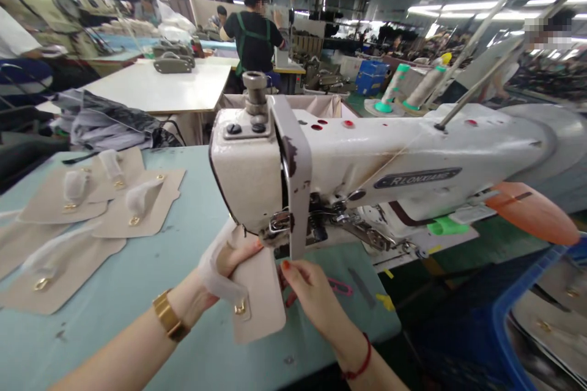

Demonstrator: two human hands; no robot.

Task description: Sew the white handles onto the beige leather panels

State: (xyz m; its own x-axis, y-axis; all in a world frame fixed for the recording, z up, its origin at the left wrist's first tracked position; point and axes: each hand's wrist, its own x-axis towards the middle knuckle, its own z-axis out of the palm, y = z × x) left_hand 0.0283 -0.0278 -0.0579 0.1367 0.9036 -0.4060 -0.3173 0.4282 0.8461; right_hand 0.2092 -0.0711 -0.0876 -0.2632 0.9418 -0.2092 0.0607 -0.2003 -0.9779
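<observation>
A beige bag panel (262,305) lies under the head of the white sewing machine (243,171). It carries a handle (213,275) in whitish wrapping and a small gold buckle (239,307). My left hand (229,263) grips the panel from the left, partly behind the handle, with a thumb on top close to the needle area. Its other fingers are mostly hidden. At the panel's right edge, my right hand (305,284) is closed, thumb and fingers pinching the edge. The machine's head hides the needle and the panel's far end.
More beige panels with wrapped handles (142,201) lie on the light-blue table (183,256) at left. A pink-edged tool (339,286) lies right of my hands. A blue bin (493,311) with panels stands at lower right. Thread cones (397,85) and a co-worker (254,36) are behind the machine.
</observation>
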